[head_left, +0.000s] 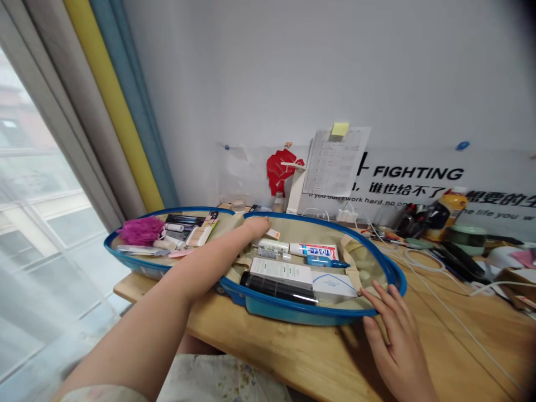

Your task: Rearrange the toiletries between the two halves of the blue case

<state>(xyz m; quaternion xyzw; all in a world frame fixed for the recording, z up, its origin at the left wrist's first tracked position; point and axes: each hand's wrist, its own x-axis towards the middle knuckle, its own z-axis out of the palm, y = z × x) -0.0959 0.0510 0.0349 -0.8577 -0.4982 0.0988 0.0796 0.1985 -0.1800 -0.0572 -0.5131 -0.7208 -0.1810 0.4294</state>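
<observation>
My left hand (256,226) reaches into the right half of an open blue suitcase (288,320), its fingers closed at one end of a small white and orange box (273,234). Resting on the suitcase's front right rim is my right hand (396,329), fingers spread and holding nothing. Below the small box lie a toothpaste box (314,250), a blue tube (326,262), clear bottles (270,249), white boxes (280,272) and a black cylinder (278,288). The left half holds a purple bath puff (141,230), a comb (199,235) and several small toiletries.
The suitcase lies on a wooden desk (435,335) and overhangs its left end. A white lamp (295,190) stands behind. Cables (448,287), a bottle (448,212), a green jar (467,241) and clutter are on the right. Curtains (121,100) hang left.
</observation>
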